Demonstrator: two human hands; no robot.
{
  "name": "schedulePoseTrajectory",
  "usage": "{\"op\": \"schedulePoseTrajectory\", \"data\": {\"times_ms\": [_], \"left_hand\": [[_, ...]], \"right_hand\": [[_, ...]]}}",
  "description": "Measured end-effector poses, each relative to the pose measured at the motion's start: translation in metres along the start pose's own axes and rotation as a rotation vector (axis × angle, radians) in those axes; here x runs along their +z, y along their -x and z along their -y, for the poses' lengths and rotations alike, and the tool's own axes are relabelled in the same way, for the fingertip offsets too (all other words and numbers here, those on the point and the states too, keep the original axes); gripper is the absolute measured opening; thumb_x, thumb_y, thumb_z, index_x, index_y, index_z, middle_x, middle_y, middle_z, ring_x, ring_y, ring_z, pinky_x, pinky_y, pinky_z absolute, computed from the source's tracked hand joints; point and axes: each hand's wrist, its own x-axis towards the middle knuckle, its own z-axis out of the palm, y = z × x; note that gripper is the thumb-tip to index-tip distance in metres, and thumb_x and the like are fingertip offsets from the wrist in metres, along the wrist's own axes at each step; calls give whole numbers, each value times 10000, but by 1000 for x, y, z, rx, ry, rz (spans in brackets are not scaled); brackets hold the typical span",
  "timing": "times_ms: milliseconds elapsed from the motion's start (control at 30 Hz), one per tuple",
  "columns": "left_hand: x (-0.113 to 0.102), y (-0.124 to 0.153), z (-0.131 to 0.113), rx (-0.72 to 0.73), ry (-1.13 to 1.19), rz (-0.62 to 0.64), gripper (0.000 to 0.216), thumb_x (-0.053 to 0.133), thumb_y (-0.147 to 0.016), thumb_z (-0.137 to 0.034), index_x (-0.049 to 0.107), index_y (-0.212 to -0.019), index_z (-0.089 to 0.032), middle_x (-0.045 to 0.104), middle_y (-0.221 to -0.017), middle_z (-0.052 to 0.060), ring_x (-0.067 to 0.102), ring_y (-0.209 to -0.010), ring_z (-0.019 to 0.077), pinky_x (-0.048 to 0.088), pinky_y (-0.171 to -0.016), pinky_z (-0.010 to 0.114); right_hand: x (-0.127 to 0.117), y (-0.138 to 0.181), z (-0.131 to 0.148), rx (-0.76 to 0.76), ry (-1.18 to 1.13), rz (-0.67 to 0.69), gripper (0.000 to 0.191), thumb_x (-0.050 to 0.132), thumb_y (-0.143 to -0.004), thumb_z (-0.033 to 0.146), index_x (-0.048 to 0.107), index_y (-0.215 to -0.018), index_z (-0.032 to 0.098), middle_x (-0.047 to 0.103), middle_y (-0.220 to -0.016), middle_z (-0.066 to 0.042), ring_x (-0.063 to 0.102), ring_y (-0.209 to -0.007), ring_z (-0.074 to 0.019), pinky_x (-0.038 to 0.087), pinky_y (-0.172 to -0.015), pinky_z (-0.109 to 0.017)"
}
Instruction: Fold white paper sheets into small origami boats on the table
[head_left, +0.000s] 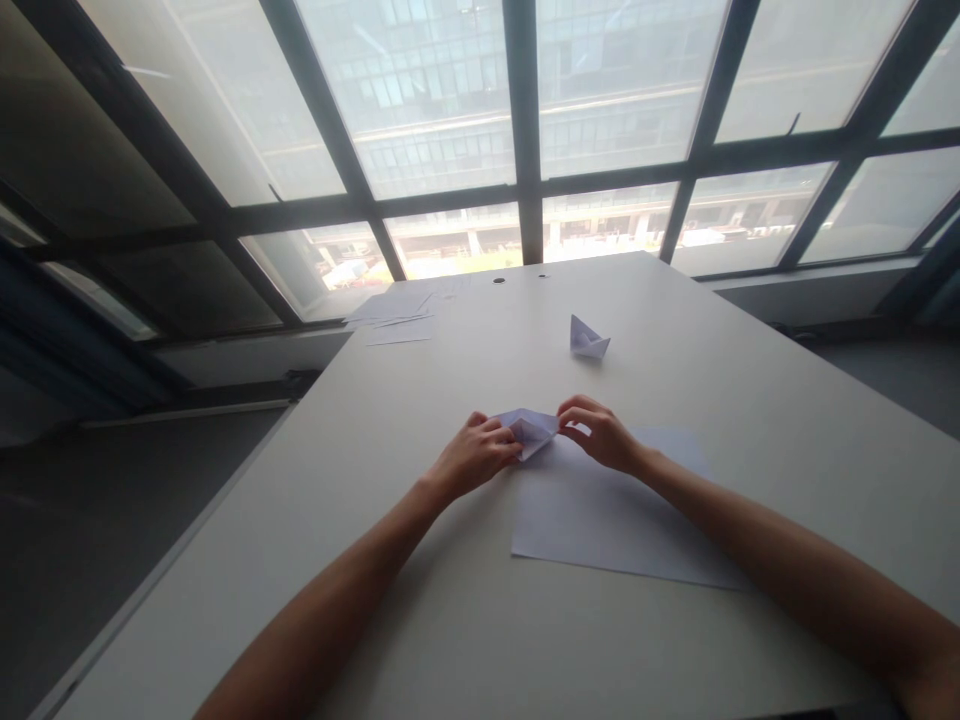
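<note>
Between my two hands is a folded white paper boat point(532, 430), its middle opened into a small hollow. My left hand point(480, 452) is closed over the boat's left end, hiding that part. At the right tip, the thumb and fingers of my right hand point(596, 430) pinch the paper. Under my right hand and forearm lies a flat white sheet of paper point(592, 525); the forearm covers part of it. Farther back stands another paper boat point(587, 340), upright and apart from both hands.
The white table point(315, 510) reaches toward large dark-framed windows point(529, 130). Several loose paper sheets point(401, 320) lie at its far left edge. Two dark round holes, one a cable hole point(499, 281), are near the far end. Dark curtains point(60, 320) hang at the left.
</note>
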Motion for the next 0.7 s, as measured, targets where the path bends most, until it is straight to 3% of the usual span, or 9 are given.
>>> {"op": "schedulePoseTrajectory", "data": {"times_ms": [300,500,700], "left_hand": [[7,3,0,-148,156,-94,244,523,-964,-304,760,-909,-287,710,-898,51,602,-920,207,306,-865,382],[12,2,0,-172,182,-109,186,622,-907,-416,760,-906,-292,701,-887,41,607,-901,215,294,-893,394],[12,1,0,-252,199,-150,341,520,-963,-400,755,-771,-243,682,-792,44,593,-829,188,302,-894,396]], "right_hand": [[-2,2,-5,12,2,4,148,548,-954,242,638,-838,221,637,-928,-74,610,-851,-204,523,-761,-364],[-1,1,-5,18,3,9,140,540,-955,233,638,-857,220,636,-932,-74,606,-853,-204,518,-769,-365],[-2,1,-6,14,14,8,153,541,-956,234,635,-837,220,635,-924,-69,609,-851,-201,512,-768,-353]]}}
